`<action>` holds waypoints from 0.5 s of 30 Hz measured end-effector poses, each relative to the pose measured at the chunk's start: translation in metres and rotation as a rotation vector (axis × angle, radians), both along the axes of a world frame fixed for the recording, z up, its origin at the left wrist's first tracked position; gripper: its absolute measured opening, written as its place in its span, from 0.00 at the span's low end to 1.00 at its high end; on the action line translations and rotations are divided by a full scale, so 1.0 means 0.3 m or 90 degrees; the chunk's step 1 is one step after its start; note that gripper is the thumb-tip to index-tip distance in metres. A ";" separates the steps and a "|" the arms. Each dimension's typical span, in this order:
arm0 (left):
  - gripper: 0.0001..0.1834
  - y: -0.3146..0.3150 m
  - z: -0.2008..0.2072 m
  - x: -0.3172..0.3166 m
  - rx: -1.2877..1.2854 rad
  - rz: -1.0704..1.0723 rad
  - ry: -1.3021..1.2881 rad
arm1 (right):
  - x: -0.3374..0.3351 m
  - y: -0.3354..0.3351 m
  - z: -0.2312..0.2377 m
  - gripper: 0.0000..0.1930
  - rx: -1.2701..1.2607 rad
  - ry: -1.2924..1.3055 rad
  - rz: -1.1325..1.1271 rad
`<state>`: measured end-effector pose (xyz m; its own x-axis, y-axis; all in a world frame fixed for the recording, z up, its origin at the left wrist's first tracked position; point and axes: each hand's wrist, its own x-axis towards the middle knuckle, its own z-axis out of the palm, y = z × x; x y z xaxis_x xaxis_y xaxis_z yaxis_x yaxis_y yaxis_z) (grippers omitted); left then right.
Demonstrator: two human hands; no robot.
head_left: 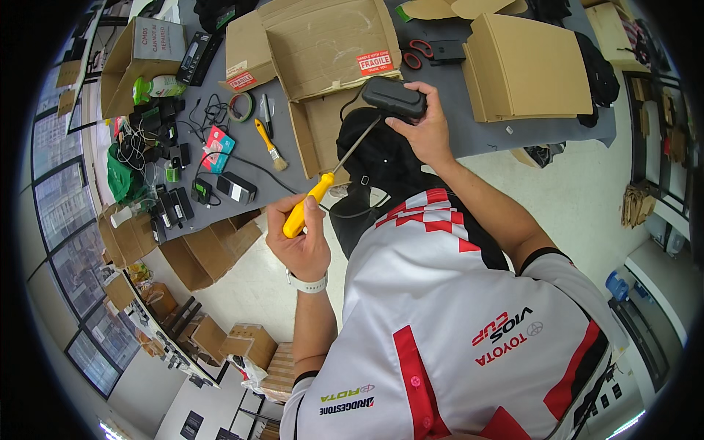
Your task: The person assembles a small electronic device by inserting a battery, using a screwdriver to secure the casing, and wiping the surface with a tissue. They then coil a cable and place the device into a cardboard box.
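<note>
Black device (394, 97) gripped in right hand (427, 128) near front edge of bench (467, 132), yellow screwdriver (309, 204) in left hand (302, 242); seemingly placing tip, next needing steady alignment.

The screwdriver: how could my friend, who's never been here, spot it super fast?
Find the open cardboard box on the grey table. Below it in the picture, the left hand, wearing a white wristband, holds the screwdriver by its yellow handle. The nearby brush is yellow too but has bristles; the screwdriver has a long, thin metal shaft.
</note>
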<state>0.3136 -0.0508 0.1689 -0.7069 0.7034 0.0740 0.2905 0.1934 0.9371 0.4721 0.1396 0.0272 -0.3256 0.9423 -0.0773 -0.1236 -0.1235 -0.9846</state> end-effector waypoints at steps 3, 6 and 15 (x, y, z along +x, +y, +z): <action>0.07 -0.010 -0.023 -0.006 -0.011 -0.021 0.052 | 0.003 0.010 -0.016 0.36 -0.031 0.025 0.008; 0.07 -0.026 -0.029 -0.012 -0.020 -0.083 0.124 | 0.000 0.012 -0.029 0.35 -0.012 0.030 -0.016; 0.07 -0.042 -0.052 -0.025 -0.015 -0.047 0.086 | -0.002 0.012 -0.001 0.37 -0.022 0.007 0.011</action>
